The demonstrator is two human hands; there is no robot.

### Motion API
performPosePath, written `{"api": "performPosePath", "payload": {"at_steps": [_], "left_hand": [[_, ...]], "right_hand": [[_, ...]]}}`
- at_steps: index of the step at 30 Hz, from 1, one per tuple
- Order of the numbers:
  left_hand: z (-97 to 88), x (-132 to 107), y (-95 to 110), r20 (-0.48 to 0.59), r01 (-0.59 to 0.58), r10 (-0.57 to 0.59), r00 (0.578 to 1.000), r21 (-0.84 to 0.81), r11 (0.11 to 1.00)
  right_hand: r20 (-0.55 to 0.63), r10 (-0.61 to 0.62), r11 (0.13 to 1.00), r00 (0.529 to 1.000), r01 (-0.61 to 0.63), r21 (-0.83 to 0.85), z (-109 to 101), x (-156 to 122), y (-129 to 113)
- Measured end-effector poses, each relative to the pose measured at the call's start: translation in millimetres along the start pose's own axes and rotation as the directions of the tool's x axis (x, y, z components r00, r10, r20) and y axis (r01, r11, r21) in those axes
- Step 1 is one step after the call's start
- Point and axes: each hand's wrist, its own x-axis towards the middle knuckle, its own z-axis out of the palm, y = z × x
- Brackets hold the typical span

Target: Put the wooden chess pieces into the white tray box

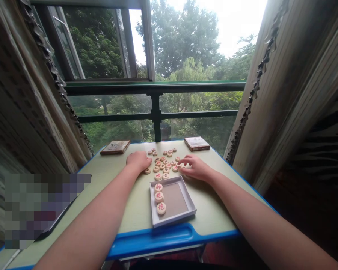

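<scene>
Round wooden Chinese chess pieces lie spread over the middle of the table, several with red characters facing up. My left hand rests at the left edge of the spread, back up, with its thumb toward the pieces; its other fingers are mostly hidden. On the opposite side, my right hand has its fingers apart, their tips at the pieces on the right edge. Nearer to me sits a shallow open box. Three red-marked pieces stand in a column along its left wall.
At the table's far left lies a flat box, and a similar flat box lies far right. A blurred-out object is at the left edge. Curtains flank the window, with a railing behind the table.
</scene>
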Motion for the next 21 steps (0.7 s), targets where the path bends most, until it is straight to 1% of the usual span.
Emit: {"api": "performPosePath", "payload": {"at_steps": [2,6,7,9,10,12,14,15,17,18,21], "left_hand": [[-1.7,-1,0,-0.033,0.011,-0.012,0.999,-0.021,1.000],[-7.9,-5,2,-0.174,0.008,-0.018,0.985,-0.061,0.998],[-9.3,-7,3,-0.211,-0.016,0.000,0.978,-0.074,0.997],[-11.2,-10,5,-0.251,-0.128,0.098,0.963,-0.105,0.986],[-11.5,-11,8,-0.254,-0.207,0.169,0.952,-0.131,0.970],[-11.2,-14,13,-0.244,-0.364,0.313,0.918,-0.204,0.909],[-10.6,-16,20,-0.235,-0.469,0.414,0.880,-0.277,0.839],[-10.5,-16,23,-0.233,-0.501,0.447,0.864,-0.301,0.811],[-10.9,-17,28,-0.229,-0.528,0.476,0.849,-0.342,0.778],[-11.3,-18,30,-0.220,-0.521,0.472,0.854,-0.372,0.768],[-12.1,-17,29,-0.150,-0.444,0.432,0.889,-0.510,0.737]], "right_hand": [[0.000,-0.033,0.999,0.999,0.033,0.007,2,0,-1],[-0.101,0.035,0.999,0.994,-0.035,0.002,2,2,2],[-0.122,0.049,0.999,0.991,-0.049,0.004,1,3,3],[-0.124,0.045,0.999,0.991,-0.045,0.004,0,3,2],[-0.102,0.027,1.000,0.994,-0.027,-0.001,0,3,2],[-0.030,-0.024,1.000,0.999,0.023,-0.015,1,3,0],[0.024,-0.060,0.998,0.998,0.061,-0.031,4,3,-3],[0.029,-0.068,0.997,0.997,0.069,-0.039,6,3,-4],[0.014,-0.087,0.995,0.996,0.087,-0.045,8,4,-6],[0.009,-0.107,0.993,0.994,0.107,-0.041,9,5,-7],[0.023,-0.174,0.985,0.984,0.174,-0.007,12,6,-9]]}}
